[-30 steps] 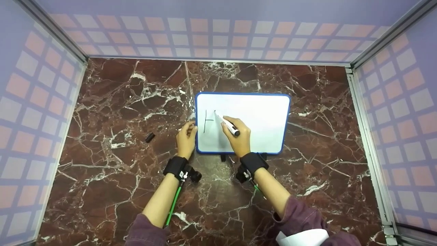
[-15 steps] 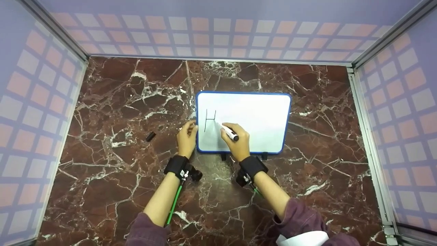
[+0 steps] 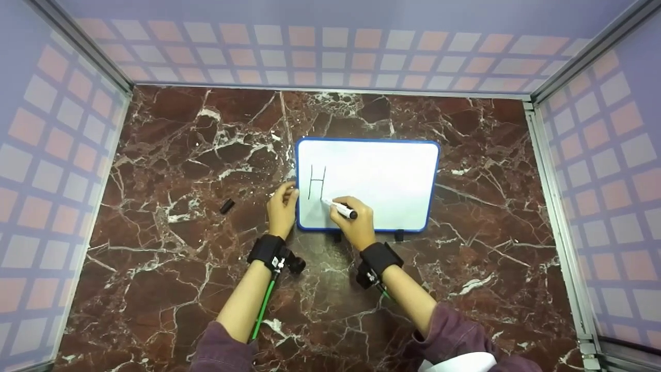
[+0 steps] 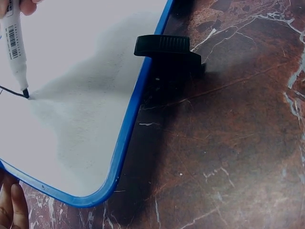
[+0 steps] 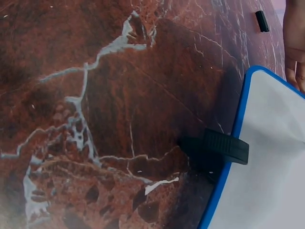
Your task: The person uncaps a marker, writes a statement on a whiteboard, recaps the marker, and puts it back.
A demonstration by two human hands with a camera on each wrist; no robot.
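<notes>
Marker (image 3: 342,209) has moved lower on the whiteboard (image 3: 397,181).

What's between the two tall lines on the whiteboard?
A short black crossbar joins the tall lines, with bare whiteboard above and below; the head view shows this.

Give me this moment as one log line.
right hand: holds marker, tip at whiteboard | left hand: beside whiteboard's left edge | black cap: on table

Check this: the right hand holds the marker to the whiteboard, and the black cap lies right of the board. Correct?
No: the black cap lies left of the whiteboard, as the head view shows. The right hand does hold the marker to it.
</notes>
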